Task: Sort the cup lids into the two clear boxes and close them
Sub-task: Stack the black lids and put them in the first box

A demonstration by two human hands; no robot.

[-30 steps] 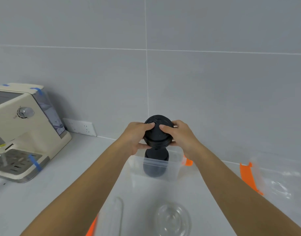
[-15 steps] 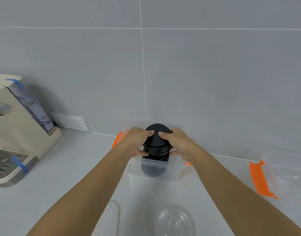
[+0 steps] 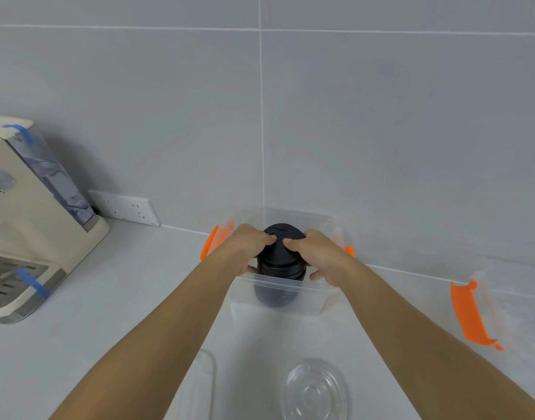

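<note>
stack of black cup lids [image 3: 280, 262] inside open clear box [image 3: 278, 301] on bench [image 3: 133, 298] | left hand [image 3: 248, 247] gripping stack's left side | right hand [image 3: 317, 253] gripping right side, thumbs on top

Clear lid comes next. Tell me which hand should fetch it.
Right hand, probably: the clear lid lies near, under the right forearm. Both hands hold the black stack.

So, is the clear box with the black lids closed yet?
No: the clear box is open on top, both hands holding the black lids inside.
</note>
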